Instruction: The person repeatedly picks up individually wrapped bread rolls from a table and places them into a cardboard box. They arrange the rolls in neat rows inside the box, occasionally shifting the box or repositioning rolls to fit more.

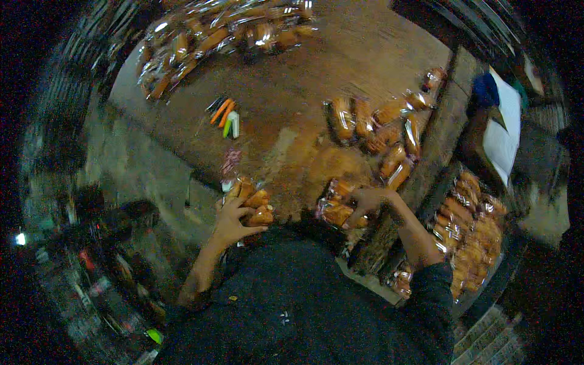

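**Two hands, two packs of buns**

The left hand (233, 220) has its fingers curled around a clear pack of buns (254, 205). The buns inside are golden brown. This pack sits at the near edge of the wooden table (286, 91), just left of the middle. The fingers are bent and pressed on the wrap, so the hand has hold of it.

The right hand (367, 201) is closed on a second pack of buns (337, 210). This one lies a little to the right of the first, also at the near edge of the table. The fingers wrap over the top of the pack. The two packs are near each other but do not touch.

Farther back and to the right lies a bunch of wrapped bun packs (380, 131), all close together. At the far side of the table, up to the left, is a long pile of more packs (213, 36). Between the piles, left of the middle, lie some small sticks (225, 115) in orange, green and white.

To the right, lower than the table, is a crate full of packs (471, 234). Beyond it, on the far right, sits a white sheet (505, 131) with something blue (486, 90) beside it. The person's dark top (292, 304) fills the near part of the view
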A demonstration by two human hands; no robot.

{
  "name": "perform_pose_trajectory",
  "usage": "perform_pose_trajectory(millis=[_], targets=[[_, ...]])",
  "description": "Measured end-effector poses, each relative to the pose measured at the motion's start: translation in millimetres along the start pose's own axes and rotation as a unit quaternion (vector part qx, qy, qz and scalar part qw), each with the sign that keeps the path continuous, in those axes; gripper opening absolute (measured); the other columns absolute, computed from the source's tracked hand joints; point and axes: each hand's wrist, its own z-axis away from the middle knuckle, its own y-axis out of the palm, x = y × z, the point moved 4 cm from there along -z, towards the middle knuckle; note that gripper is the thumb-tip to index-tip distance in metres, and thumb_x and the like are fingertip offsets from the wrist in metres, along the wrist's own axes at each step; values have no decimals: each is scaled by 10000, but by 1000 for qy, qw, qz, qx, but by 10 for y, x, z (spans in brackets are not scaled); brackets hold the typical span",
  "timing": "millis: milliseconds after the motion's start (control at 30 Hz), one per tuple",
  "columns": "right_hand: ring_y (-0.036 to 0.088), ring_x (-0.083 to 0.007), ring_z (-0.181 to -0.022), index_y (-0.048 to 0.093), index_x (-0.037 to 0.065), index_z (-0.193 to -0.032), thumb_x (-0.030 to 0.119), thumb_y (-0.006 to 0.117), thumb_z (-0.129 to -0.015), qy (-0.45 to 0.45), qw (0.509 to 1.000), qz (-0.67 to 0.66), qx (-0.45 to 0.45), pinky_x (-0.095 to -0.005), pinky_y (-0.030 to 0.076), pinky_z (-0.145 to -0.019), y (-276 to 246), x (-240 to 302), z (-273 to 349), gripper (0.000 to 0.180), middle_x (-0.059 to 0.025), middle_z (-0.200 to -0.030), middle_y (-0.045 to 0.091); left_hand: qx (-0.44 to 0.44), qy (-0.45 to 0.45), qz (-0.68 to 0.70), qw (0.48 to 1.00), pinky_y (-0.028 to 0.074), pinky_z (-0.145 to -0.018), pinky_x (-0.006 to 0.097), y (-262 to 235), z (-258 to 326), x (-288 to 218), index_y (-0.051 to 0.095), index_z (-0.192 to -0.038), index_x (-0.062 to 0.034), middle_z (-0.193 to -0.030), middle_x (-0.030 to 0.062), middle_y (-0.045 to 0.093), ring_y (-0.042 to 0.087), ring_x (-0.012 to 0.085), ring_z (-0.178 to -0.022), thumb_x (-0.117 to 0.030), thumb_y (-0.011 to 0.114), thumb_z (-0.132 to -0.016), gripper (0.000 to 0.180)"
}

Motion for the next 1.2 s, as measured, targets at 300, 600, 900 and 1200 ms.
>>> perform_pose_trajectory(millis=[300, 600, 900, 1200], targets=[[428, -368, -1384, 631, 187, -1358, 590, 851, -674, -72, 965, 197, -157, -550, 311, -1139, 191, 93, -55, 823, -140, -1433, 538, -189, 53, -132, 972, 222, -1127, 662, -67, 236, -157, 790, -939, -109, -1362, 87, 595, 477, 360, -1307, -594, 837, -687, 549], [233, -401, -1512, 588, 314, -1405, 365, 762, -818, 38, 882, 274, -381, -678, 216, -1169, 920, 382, 21, 615, -52, -1601, 376, -176, 176, -61, 967, 273, -1080, 615, -204, 498, -146, 747, -999, -110, -1308, 83, 614, 504, 337, -1265, -504, 798, -760, 465], [395, -447, -1351, 561, 336, -1439, 226, 362, -1056, 269, 819, 257, -436, -616, 278, -1157, 1351, 446, -209, 446, -145, -1439, 461, 5, 32, 399, 916, 362, -1016, 541, 16, 273, 356, 691, -1100, -106, -1274, 68, 629, 544, 296, -1207, -428, 765, -803, 444], [434, -406, -1313, 592, 142, -1411, 465, 902, -686, 205, 717, 47, -665, -512, 370, -1111, 2023, 1469, 689, 852, -194, -1365, 498, 164, -61, 716, 676, 450, -952, 466, 433, -416, -58, 635, -1200, -103, -1239, 52, 645, 585, 256, -1150, -352, 733, -846, 443]])
